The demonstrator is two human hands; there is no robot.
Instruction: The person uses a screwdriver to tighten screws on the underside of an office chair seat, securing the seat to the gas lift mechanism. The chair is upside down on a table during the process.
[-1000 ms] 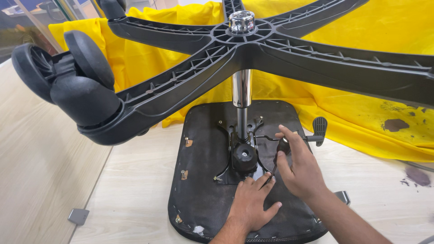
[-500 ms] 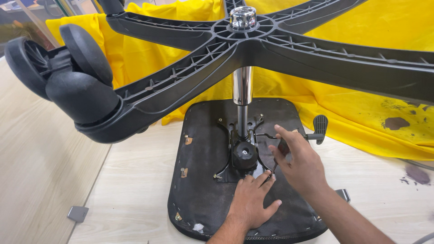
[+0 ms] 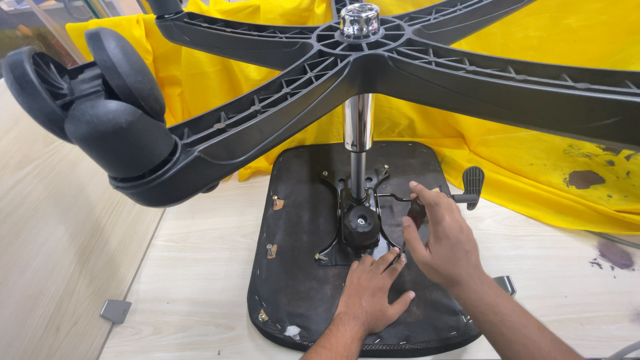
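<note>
An office chair lies upside down with its black seat underside (image 3: pixel 300 267) flat on the table. A black metal mechanism plate (image 3: pixel 337 200) with a round knob (image 3: pixel 361 225) sits in the seat's middle, and a chrome column (image 3: pixel 358 127) rises from it. My left hand (image 3: pixel 370 293) rests flat on the seat just below the knob, fingers spread, holding nothing. My right hand (image 3: pixel 443 240) is to the right of the knob, closed around a thin dark tool (image 3: pixel 395 257) whose tip points down beside my left fingertips. A black lever handle (image 3: pixel 472 181) sticks out behind my right hand.
The black star base (image 3: pixel 427 73) spreads overhead, with twin casters (image 3: pixel 100 107) hanging at the left. A yellow cloth (image 3: pixel 533 153), stained at the right, lies behind the seat. Small grey metal pieces (image 3: pixel 115 311) lie on the pale wooden table (image 3: pixel 193 267).
Both hands have stayed almost in place at the mechanism. My right hand has shifted slightly lower toward my left fingers. The view has drifted a little.
</note>
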